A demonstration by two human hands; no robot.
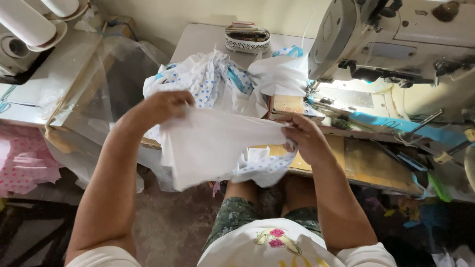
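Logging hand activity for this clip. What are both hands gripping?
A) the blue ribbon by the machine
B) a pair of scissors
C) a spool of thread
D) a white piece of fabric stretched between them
D: the left hand and right hand each pinch an edge of the white fabric, held spread in front of the sewing machine.

A lit sewing machine point(396, 44) stands on a wooden table point(366, 163) above bare floor point(168, 222).

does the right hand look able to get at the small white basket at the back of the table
Probably not right now: the right hand is gripping the white cloth, and the heap of dotted fabric lies between it and the white basket.
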